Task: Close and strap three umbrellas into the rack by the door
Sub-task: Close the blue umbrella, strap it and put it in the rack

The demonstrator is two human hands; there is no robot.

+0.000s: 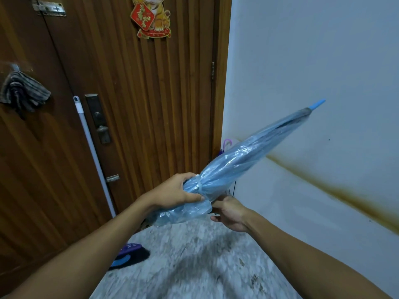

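A closed, translucent blue umbrella [248, 158] points up and to the right, its blue tip near the white wall. A pale strap is wrapped round its folds close to the lower end. My left hand [179, 190] grips the bunched canopy at that strap. My right hand [228, 212] holds the umbrella from below, near its hidden handle end. In the corner by the door, behind the umbrella, a purple curved handle [227, 144] of another umbrella sticks up; the rack itself is hidden.
A brown wooden door [129, 104] with a lock fills the left. A white mop pole [95, 156] leans on it and a striped cloth [23, 91] hangs there. The white wall [323, 61] bears a brown stain. A purple-and-blue brush head [127, 255] lies on the speckled floor.
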